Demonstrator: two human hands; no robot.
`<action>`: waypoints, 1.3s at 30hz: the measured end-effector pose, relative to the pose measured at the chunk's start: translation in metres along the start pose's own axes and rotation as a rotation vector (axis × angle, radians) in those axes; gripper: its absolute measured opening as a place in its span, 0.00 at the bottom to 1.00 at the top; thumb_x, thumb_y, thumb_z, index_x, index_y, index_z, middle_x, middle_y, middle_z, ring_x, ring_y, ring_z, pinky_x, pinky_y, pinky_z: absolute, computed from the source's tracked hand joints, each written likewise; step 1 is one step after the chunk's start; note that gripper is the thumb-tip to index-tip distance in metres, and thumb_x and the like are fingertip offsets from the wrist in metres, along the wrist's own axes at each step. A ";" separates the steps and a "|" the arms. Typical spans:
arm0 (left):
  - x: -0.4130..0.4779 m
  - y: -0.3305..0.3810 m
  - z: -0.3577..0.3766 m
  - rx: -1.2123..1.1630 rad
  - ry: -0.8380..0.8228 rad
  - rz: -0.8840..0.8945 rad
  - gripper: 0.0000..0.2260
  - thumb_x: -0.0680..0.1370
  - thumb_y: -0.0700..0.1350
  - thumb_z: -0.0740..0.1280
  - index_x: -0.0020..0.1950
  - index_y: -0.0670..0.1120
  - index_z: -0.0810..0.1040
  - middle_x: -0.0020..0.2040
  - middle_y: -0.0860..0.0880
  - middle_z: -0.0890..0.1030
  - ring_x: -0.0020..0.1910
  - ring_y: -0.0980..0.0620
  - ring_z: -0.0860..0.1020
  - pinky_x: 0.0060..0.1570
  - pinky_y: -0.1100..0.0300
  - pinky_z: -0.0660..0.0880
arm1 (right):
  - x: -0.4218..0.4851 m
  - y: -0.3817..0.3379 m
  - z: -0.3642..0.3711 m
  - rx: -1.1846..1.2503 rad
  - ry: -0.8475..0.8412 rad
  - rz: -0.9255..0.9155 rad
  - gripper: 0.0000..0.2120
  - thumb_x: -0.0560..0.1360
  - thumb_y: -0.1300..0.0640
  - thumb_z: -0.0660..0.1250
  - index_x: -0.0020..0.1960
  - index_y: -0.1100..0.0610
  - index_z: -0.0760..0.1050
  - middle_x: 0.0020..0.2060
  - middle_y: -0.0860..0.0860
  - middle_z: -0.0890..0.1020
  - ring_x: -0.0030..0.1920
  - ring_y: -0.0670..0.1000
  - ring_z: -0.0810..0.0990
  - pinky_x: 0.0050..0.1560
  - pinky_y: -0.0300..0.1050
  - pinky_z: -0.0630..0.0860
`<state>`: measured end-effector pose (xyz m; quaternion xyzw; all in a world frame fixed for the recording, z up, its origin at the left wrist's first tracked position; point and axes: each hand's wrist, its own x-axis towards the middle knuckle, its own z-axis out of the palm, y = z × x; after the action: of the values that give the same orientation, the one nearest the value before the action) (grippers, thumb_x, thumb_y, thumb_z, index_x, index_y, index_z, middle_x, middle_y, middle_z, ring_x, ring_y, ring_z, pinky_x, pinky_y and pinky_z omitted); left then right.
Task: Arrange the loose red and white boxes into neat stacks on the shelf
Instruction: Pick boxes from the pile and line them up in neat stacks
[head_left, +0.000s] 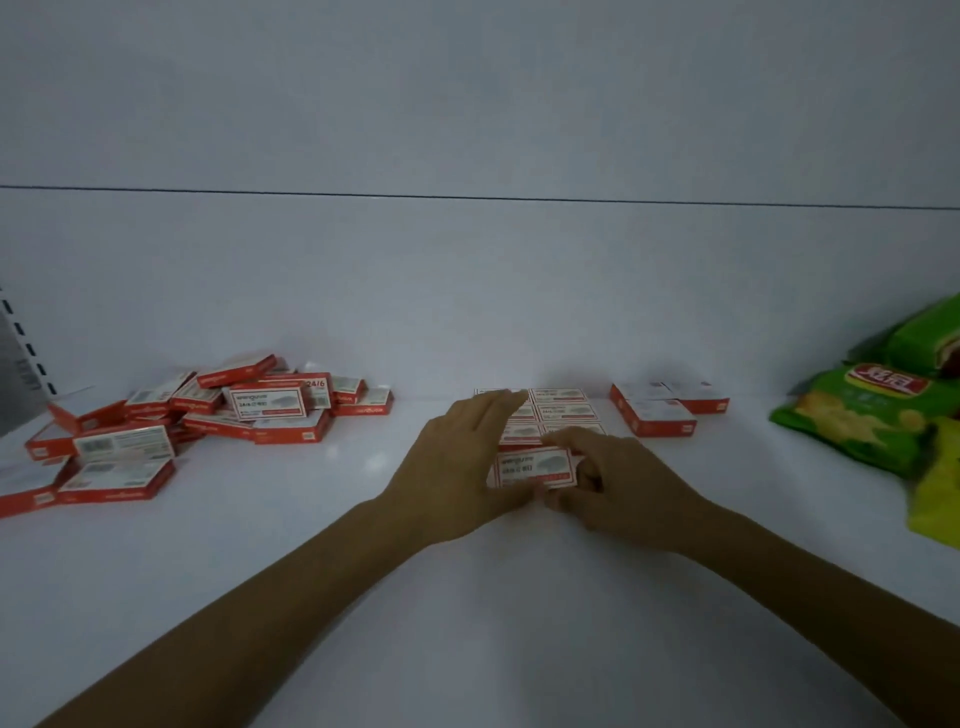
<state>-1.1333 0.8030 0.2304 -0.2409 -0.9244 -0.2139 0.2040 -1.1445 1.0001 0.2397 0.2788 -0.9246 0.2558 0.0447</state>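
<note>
A loose heap of red and white boxes (208, 415) lies at the left of the white shelf (311, 545). In the middle, several boxes form a tidy block (563, 410). At its front edge sits one more box (535, 467), face up. My right hand (618, 483) pinches that box at its right end with thumb and curled fingers. My left hand (457, 457) lies with straight fingers along the block's left side, thumb at the front box's near left corner. A small group of boxes (660, 410) stands to the right of the block.
Green snack bags (872, 415) and a yellow-green packet (935, 488) crowd the shelf's right end. A slotted upright (21, 343) shows at the far left. The white back wall (467, 286) rises right behind the boxes.
</note>
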 end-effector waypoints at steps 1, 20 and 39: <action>0.000 -0.001 0.003 0.000 -0.006 -0.023 0.37 0.69 0.64 0.67 0.73 0.49 0.62 0.70 0.50 0.68 0.66 0.50 0.68 0.63 0.47 0.69 | 0.003 0.002 0.001 0.020 -0.018 -0.018 0.27 0.71 0.44 0.68 0.67 0.48 0.66 0.58 0.46 0.79 0.44 0.36 0.77 0.51 0.34 0.75; -0.005 -0.018 0.016 -0.073 -0.097 -0.184 0.33 0.71 0.67 0.60 0.73 0.54 0.61 0.70 0.58 0.68 0.67 0.58 0.66 0.67 0.53 0.66 | 0.009 0.037 0.005 -0.240 0.184 -0.423 0.18 0.73 0.47 0.56 0.50 0.53 0.82 0.46 0.51 0.84 0.44 0.53 0.83 0.44 0.51 0.80; -0.003 -0.027 0.023 -0.036 -0.080 -0.215 0.28 0.75 0.56 0.66 0.72 0.53 0.63 0.67 0.58 0.71 0.62 0.58 0.71 0.59 0.66 0.66 | 0.020 0.035 0.014 -0.210 0.145 -0.249 0.16 0.73 0.46 0.57 0.49 0.50 0.80 0.48 0.46 0.83 0.49 0.50 0.81 0.48 0.43 0.68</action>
<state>-1.1514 0.7919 0.2017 -0.1525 -0.9483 -0.2413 0.1387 -1.1793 1.0085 0.2166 0.3657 -0.8989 0.1699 0.1713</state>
